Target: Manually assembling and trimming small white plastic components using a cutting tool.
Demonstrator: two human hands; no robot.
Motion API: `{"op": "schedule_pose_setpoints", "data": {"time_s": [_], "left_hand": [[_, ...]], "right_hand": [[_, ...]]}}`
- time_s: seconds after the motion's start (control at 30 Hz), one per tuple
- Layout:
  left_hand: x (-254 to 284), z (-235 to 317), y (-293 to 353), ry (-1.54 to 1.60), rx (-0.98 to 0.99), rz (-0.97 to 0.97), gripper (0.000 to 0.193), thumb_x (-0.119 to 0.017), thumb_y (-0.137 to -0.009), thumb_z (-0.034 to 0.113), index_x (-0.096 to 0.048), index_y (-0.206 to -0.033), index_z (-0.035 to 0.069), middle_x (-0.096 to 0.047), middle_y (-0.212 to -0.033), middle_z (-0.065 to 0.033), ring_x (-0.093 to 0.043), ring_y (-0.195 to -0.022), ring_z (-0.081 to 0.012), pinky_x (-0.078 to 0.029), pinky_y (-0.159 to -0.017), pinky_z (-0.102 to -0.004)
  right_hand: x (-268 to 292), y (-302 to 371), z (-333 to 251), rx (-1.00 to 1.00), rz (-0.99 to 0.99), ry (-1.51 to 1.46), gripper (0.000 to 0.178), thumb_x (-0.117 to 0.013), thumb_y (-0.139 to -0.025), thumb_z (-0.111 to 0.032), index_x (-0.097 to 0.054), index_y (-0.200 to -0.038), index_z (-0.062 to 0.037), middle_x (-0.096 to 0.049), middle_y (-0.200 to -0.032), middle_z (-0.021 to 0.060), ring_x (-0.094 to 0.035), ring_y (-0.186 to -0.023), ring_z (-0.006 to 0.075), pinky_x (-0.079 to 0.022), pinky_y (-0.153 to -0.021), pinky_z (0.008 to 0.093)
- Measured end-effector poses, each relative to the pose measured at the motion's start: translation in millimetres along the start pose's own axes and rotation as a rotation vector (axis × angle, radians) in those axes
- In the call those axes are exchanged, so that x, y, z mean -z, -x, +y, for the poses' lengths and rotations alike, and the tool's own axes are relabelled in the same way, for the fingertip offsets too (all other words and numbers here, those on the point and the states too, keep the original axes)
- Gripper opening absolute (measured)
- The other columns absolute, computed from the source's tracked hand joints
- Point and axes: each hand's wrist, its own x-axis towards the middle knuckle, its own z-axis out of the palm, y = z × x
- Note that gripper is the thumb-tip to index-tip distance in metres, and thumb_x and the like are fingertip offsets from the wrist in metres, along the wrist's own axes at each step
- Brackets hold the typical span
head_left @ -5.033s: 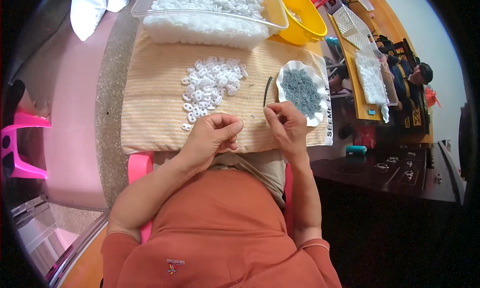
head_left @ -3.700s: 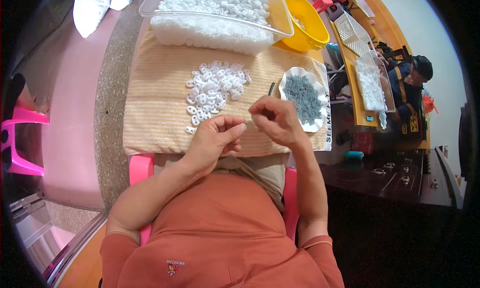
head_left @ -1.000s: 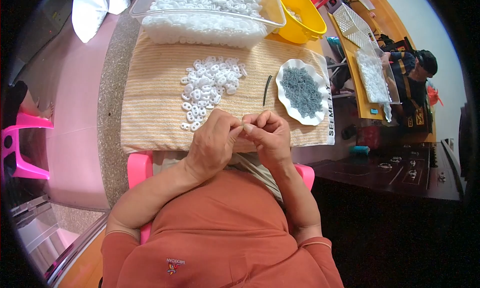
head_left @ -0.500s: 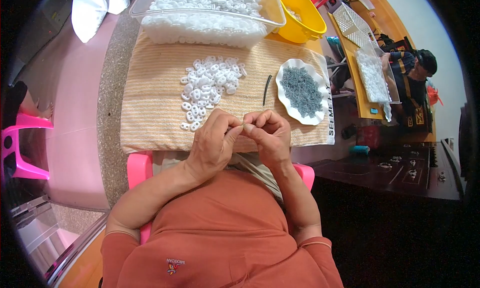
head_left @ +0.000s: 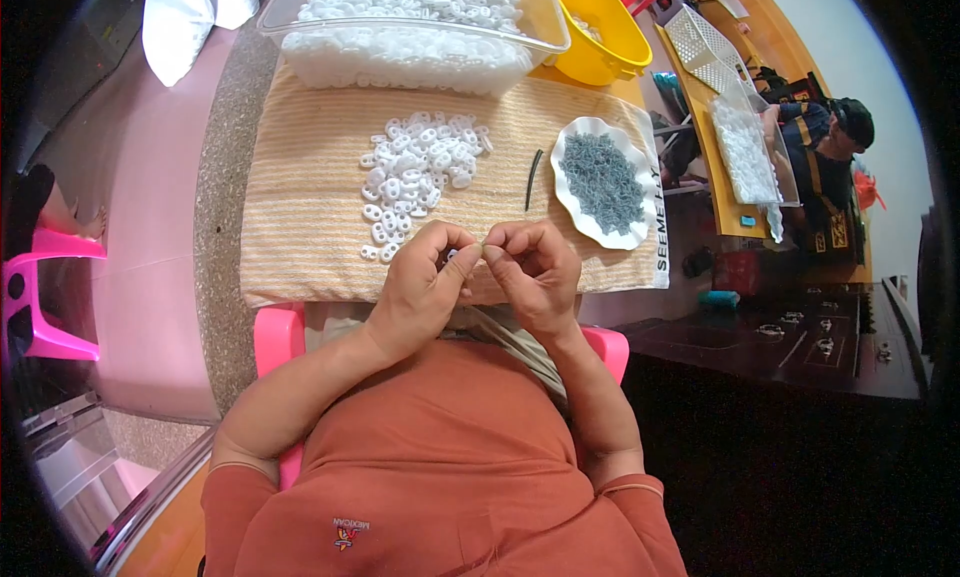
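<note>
My left hand [head_left: 418, 282] and my right hand [head_left: 537, 277] meet fingertip to fingertip over the near edge of the towel. Both are pinched closed. A bit of white plastic [head_left: 452, 254] shows in the curl of my left fingers, mostly covered. Whatever tiny thing lies between the touching fingertips is too small to name. Just beyond my left hand spreads a loose pile of white oval two-hole pieces [head_left: 425, 157]. To the right, a scalloped white dish [head_left: 567, 212] holds many small grey-blue translucent pieces [head_left: 602, 182]. A thin black stick [head_left: 534, 181] lies between pile and dish.
A striped towel [head_left: 300, 197] covers the table. At its far side stand a clear bin [head_left: 415, 52] full of white pieces and a yellow basin [head_left: 600, 52]. Another person [head_left: 835, 157] sits at a table on the right. A pink stool [head_left: 50, 297] stands left.
My fingers have shifted slightly at the pinch, and a bit of white now shows in my left hand. The pile, dish and stick have stayed put.
</note>
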Motion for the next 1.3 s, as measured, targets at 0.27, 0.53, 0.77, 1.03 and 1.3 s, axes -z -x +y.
{"op": "schedule_pose_setpoints", "data": {"time_s": [0.27,0.53,0.77,1.03,1.3], "left_hand": [[0.0,2.5,-0.3,0.109,0.053,-0.013,0.014,-0.056,-0.094,0.014,-0.055,-0.094,-0.001,-0.055,-0.075,-0.002,-0.053,-0.065,-0.0061,-0.047,-0.056,-0.0217],[-3.2,-2.6,1.7,0.035,-0.008,0.061,0.015,-0.056,-0.095,0.015,-0.055,-0.093,0.0,-0.056,-0.076,-0.0011,-0.053,-0.065,-0.0057,-0.047,-0.055,-0.0216],[-0.9,-1.3,-0.8,0.189,0.108,0.016,0.02,-0.056,-0.095,0.02,-0.055,-0.093,0.0,-0.056,-0.075,-0.0014,-0.054,-0.064,-0.0056,-0.049,-0.055,-0.0208],[-0.8,-2.6,-1.4,0.237,0.115,0.006,0.021,-0.056,-0.095,0.022,-0.056,-0.093,0.001,-0.056,-0.074,-0.0015,-0.054,-0.063,-0.0059,-0.049,-0.055,-0.0208],[1.2,-1.9,-2.8,0.571,0.325,-0.046,0.017,-0.056,-0.095,0.022,-0.057,-0.09,0.005,-0.056,-0.074,0.0,-0.053,-0.062,-0.0078,-0.047,-0.058,-0.0208]], "right_hand": [[-2.7,-2.0,-2.5,-0.025,0.01,-0.092,0.023,-0.062,-0.083,0.01,-0.043,-0.086,-0.0031,-0.06,-0.094,0.0108,-0.054,-0.086,0.0099,-0.046,-0.078,0.0235],[-7.9,-1.1,-6.4,-0.051,0.036,-0.08,0.024,-0.062,-0.083,0.01,-0.042,-0.084,-0.0034,-0.06,-0.093,0.0115,-0.055,-0.084,0.0096,-0.046,-0.076,0.0224],[-8.2,-0.1,-3.0,-0.014,0.046,-0.046,0.025,-0.063,-0.083,0.01,-0.042,-0.083,-0.0035,-0.06,-0.093,0.0121,-0.055,-0.084,0.0097,-0.046,-0.075,0.0221],[-7.9,0.4,0.2,0.032,0.038,-0.007,0.024,-0.062,-0.083,0.01,-0.042,-0.085,-0.0034,-0.06,-0.092,0.0117,-0.055,-0.083,0.0107,-0.045,-0.076,0.0226],[-5.5,-8.5,0.6,0.591,-0.056,0.609,0.023,-0.063,-0.077,0.01,-0.045,-0.079,-0.0041,-0.06,-0.082,0.0131,-0.059,-0.07,0.0213,-0.048,-0.06,0.0283]]}}
